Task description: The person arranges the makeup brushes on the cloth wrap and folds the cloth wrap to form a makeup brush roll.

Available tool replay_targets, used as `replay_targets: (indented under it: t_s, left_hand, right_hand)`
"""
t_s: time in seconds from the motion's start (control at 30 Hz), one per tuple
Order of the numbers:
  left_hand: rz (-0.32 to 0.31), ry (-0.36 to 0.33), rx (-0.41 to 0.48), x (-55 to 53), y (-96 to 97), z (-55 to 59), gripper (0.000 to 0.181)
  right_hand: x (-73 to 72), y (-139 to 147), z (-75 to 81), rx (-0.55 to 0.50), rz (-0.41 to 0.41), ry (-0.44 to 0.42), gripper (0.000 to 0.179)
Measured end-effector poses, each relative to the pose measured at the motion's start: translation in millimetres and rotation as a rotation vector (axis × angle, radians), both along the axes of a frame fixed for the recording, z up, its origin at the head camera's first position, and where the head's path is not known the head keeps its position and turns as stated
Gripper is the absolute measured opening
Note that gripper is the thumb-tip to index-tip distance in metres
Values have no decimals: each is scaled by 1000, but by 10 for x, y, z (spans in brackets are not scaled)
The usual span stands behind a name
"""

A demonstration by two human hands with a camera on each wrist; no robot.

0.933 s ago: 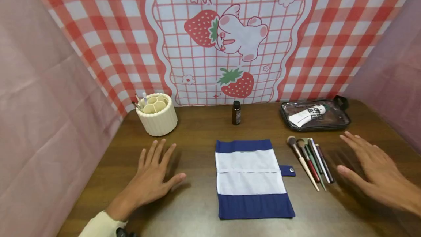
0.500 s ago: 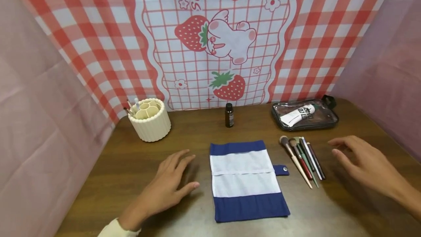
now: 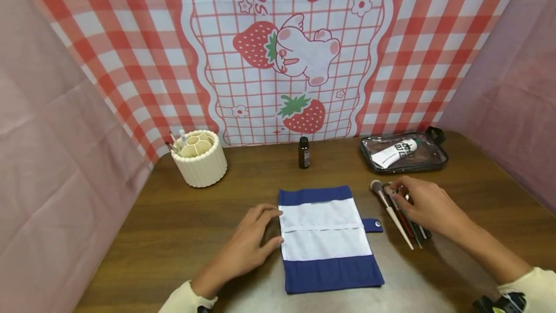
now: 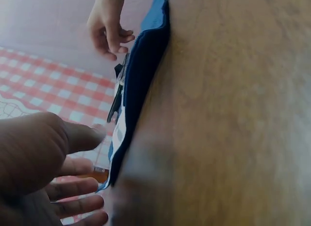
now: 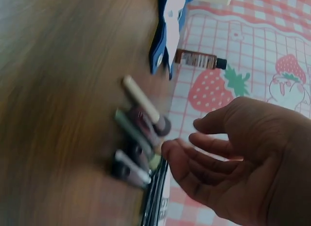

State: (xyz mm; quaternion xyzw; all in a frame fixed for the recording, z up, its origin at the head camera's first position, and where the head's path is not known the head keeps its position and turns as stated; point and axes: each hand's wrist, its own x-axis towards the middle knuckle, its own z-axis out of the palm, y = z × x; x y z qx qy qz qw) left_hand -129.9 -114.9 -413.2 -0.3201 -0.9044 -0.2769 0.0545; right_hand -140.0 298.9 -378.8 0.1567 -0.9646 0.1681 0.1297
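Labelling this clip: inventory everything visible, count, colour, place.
Cloth wrap: 1, navy and white, centre
Brushes: several, mixed, right of wrap
Bottle: 1, brown, behind wrap
Case: 1, clear, back right
Tube: 1, white, apparently inside case
Holder: 1, cream, back left
Sticks: several, mixed, in holder
Table: 1, brown, underneath
Backdrop: 1, red and white, behind
Drapes: 2, pink, sides
Sleeves: 2, cream, forearms
Wristwear: 2, dark, cuffs
Left hand: 1, by wrap
Right hand: 1, over brushes

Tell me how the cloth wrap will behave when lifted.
The wrap will likely flop, as its edge looks wavy in the left wrist view. It seems light, being thin cloth. Its tab may swing, jutting free at one side.
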Motion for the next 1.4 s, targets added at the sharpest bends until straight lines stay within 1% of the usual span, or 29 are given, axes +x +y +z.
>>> replay_targets:
  t_s: [0.1,0.17,0.33,0.57,0.67,0.8,0.87,1.0,1.07,1.17,1.3,1.4]
  left_hand:
    - [4,-5,-18,-16,23,-40,51]
    - [1,-13,-31,-27,28,-63,50]
    - [-12,-18,-55,-44,21,-95,50]
    - [-19,-2,-35,-35,14,-117,50]
    - [-12,0,-27,-38,13,-119,50]
    - [-10,7,-31,-41,14,-128,49]
    - [-11,8,-33,-42,13,-137,49]
    - [-10,6,-35,-40,9,-149,49]
    - [-9,7,-34,-44,8,-152,49]
    - [-7,5,-34,-53,13,-149,49]
    - [-6,-3,-34,-56,19,-142,49]
    - [-6,-10,-33,-48,17,-141,49]
  right_hand:
    - [-48,-118,-21,7,-36,-62,19]
    - [-74,-173,-43,22,-64,-88,22]
    - [-127,-242,-107,63,-101,-68,23]
    - [-153,-315,-171,95,-104,-76,33]
    - [-161,-336,-180,88,-99,-63,31]
    - [-169,-355,-146,26,-108,-68,25]
    - [-179,-362,-106,-13,-108,-56,24]
    - [-228,-386,-4,-79,-81,-16,26]
    - [-258,-402,42,-119,-65,-11,26]
    - [-292,-443,109,-195,-56,-45,29]
    - [-334,-521,156,-323,-62,-120,37]
    - [-385,-602,153,-464,-32,-175,38]
